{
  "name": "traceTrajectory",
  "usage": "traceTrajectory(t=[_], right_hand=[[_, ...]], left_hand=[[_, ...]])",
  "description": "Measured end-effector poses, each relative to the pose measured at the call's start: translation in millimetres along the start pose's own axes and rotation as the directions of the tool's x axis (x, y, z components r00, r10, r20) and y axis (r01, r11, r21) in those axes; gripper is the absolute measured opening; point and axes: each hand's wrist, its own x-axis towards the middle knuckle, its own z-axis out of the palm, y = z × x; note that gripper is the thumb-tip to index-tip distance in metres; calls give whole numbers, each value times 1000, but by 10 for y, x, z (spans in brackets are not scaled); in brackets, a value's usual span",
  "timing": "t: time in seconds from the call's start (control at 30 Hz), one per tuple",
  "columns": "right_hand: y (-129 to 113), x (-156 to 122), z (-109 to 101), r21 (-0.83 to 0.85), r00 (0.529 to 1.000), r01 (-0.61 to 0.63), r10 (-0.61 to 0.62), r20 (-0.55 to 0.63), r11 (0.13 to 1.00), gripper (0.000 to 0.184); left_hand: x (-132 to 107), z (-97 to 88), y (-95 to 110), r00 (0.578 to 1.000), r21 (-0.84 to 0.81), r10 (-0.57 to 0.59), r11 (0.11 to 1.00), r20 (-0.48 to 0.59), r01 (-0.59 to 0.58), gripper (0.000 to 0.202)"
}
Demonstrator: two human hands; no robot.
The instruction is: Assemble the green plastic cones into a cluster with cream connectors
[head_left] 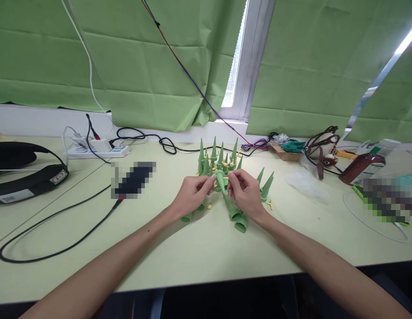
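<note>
Above the middle of the table, my left hand point(193, 191) is closed in a pinch on the wide end of a green plastic watering spike point(220, 180), whose tip slants down toward me. My right hand point(246, 190) pinches a small yellow valve point(225, 178) at the side of that end; whether it is seated in the spike I cannot tell. Several more green spikes point(214, 150) stand point-up behind my hands, with small yellow valves among them. Other spikes point(240, 223) lie on their sides below, open ends toward me. One loose yellow valve point(270, 204) lies right of my right hand.
At left are a power strip point(99, 152), a black cable loop point(43, 261), a blurred dark device point(134, 179) and a black strap-like item point(29, 184). To the right lie clear plastic wrap point(307, 186), a cardboard box point(285, 153) and a reddish-brown bottle point(360, 168). Green curtains hang behind.
</note>
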Motion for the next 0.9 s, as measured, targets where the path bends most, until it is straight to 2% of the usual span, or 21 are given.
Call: traceTrajectory(t=[0.17, 0.43, 0.7, 0.9], right_hand=[[0, -12, 3, 22, 999, 21, -22, 26, 1000, 21], [-10, -14, -3, -55, 998, 46, -43, 47, 997, 22], [-6, -8, -3, -109, 997, 51, -45, 56, 993, 24], [7, -10, 3, -124, 997, 53, -46, 59, 991, 25]], left_hand=[[9, -12, 2, 996, -41, -73, 996, 50, 76, 56], [18, -24, -14, 996, -108, -49, 992, 74, 57, 45], [12, -11, -19, 1000, -95, -7, 995, 19, 9, 31], [-4, -14, -9, 999, -72, 31, 997, -17, -32, 33]])
